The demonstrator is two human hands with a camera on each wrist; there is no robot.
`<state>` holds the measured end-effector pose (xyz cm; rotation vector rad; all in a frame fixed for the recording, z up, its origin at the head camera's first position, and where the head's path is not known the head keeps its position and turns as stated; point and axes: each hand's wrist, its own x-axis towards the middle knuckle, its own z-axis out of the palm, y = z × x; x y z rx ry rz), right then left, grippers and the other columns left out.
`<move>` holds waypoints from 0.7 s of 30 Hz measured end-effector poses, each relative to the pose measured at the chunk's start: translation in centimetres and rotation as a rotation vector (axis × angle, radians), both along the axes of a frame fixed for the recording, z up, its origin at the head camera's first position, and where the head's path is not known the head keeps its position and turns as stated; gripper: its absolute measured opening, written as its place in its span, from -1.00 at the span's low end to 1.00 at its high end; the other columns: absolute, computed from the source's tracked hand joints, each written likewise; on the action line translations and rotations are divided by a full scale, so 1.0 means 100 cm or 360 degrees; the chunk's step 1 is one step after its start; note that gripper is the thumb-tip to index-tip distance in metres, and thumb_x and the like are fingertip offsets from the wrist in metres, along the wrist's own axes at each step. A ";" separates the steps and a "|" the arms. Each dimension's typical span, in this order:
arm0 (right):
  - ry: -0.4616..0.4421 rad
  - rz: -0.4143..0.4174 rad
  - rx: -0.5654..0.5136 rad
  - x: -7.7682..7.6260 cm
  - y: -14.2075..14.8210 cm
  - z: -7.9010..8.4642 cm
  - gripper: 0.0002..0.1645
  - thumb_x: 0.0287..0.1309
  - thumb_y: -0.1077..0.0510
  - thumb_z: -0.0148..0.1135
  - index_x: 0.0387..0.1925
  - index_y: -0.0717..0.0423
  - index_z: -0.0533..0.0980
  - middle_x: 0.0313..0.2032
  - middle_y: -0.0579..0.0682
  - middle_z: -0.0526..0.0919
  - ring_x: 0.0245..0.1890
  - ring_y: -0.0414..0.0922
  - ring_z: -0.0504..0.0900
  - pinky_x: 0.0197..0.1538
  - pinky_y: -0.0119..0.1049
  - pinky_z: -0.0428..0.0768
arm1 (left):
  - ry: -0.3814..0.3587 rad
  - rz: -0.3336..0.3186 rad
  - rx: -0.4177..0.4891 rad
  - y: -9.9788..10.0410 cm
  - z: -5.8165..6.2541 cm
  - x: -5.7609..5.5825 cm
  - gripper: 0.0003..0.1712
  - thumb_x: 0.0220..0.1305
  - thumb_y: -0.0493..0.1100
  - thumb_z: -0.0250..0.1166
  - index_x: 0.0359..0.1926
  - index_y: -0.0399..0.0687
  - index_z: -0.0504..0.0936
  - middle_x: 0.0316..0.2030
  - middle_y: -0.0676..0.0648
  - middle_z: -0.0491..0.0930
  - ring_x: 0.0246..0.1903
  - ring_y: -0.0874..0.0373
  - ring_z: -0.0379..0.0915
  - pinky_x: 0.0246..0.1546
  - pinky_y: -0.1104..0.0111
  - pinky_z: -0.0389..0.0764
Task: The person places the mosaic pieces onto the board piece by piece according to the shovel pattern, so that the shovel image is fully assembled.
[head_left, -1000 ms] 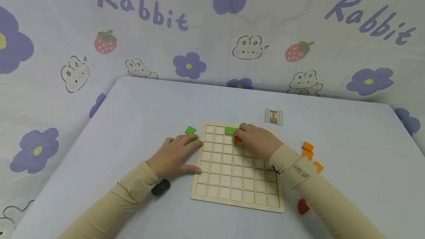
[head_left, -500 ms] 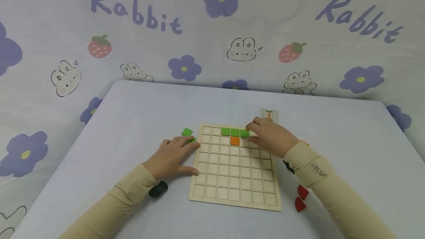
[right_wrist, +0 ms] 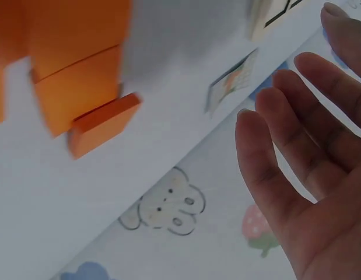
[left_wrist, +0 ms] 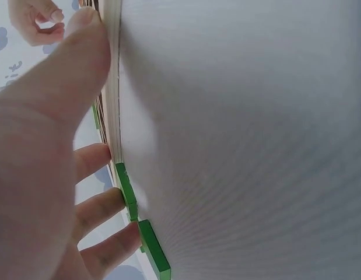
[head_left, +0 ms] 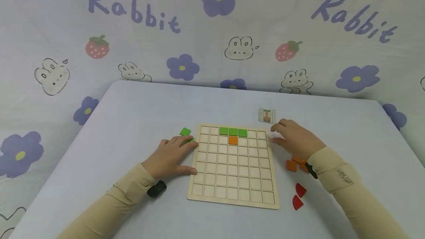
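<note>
A wooden grid board (head_left: 232,182) lies flat on the table. Three green square tiles (head_left: 233,132) fill neighbouring cells of its far row, and one orange tile (head_left: 233,140) sits just below the middle one. My left hand (head_left: 169,158) rests along the board's left edge, thumb and fingers spread and touching the rim. By its fingertips are loose green tiles (left_wrist: 154,248), one partly hidden in the head view. Beyond the board's right edge is my right hand (head_left: 297,137), raised and holding nothing, its fingers loosely bent. Several loose orange tiles (right_wrist: 104,125) lie under its wrist.
A small pattern card (head_left: 267,115) lies behind the board at the right. Two red quarter-round pieces (head_left: 297,202) are on the table (head_left: 166,100) at the right front. A black cylindrical object (head_left: 156,189) is beside the left wrist.
My right hand has let go of the orange tile and moved right, off the board, uncovering the green row. The left hand stays at the board's edge. The head view has shifted slightly.
</note>
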<state>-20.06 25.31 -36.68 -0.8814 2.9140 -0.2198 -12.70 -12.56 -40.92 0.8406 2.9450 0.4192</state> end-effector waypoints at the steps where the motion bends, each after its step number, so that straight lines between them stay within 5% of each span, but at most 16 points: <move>1: -0.0002 -0.0006 -0.0009 0.000 0.004 -0.001 -0.61 0.21 0.07 0.28 0.02 0.18 0.53 -0.07 0.11 0.56 -0.03 0.02 0.54 0.02 -0.07 0.56 | 0.0000 0.0000 0.0000 0.000 0.000 0.000 -0.10 0.04 0.39 0.29 0.31 0.03 0.36 0.33 -0.17 0.29 0.29 -0.13 0.24 0.02 -0.09 0.35; 21: -0.0242 -0.0287 0.0064 -0.001 0.066 -0.003 -0.47 0.24 0.02 0.24 0.12 0.28 0.44 -0.04 0.22 0.55 0.00 0.16 0.50 0.06 0.12 0.49 | -0.0068 0.0012 -0.0006 -0.003 0.003 -0.003 -0.09 0.06 0.41 0.27 0.34 0.08 0.33 0.36 -0.14 0.25 0.33 -0.12 0.19 0.06 -0.06 0.31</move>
